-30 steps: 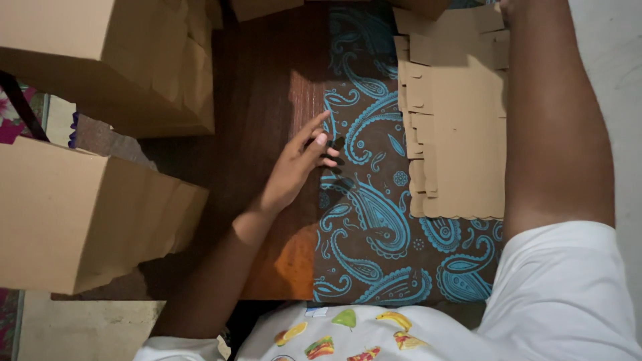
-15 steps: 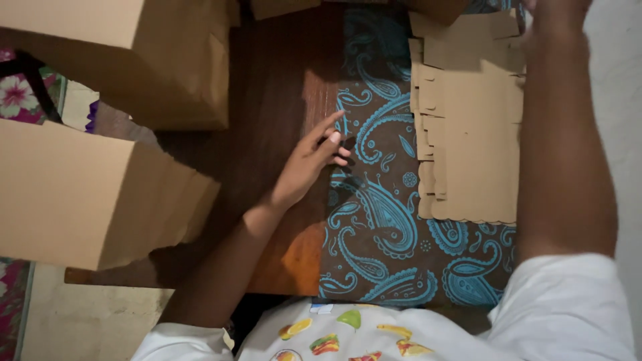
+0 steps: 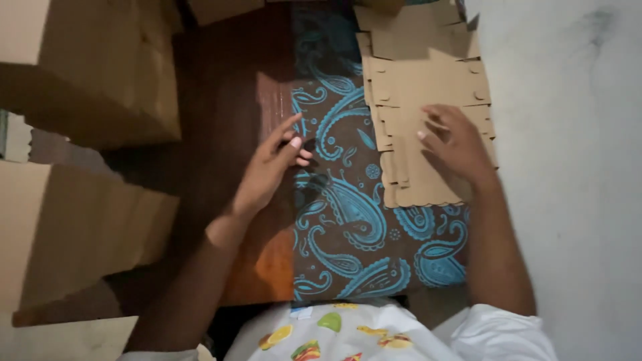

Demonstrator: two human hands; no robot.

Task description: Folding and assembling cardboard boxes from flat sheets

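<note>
With the right hand [image 3: 455,144] spread flat and unclenched on the stack of flat cardboard blanks [image 3: 424,100] under its fingers, peeling only the top blank seemed wise, while the left hand [image 3: 271,170] rested loose, holding nothing, on the paisley cloth [image 3: 354,220].

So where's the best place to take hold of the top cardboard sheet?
Probably the near left edge of the top cardboard sheet, coming in from the cloth side. The sheet lies flat on a stack, its notched edges overhanging there; the right hand already rests on it.

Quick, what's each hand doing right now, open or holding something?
Left hand: open, holding nothing, fingers resting at the edge of the paisley cloth.
Right hand: open, fingers spread, pressing on the flat cardboard stack.
</note>
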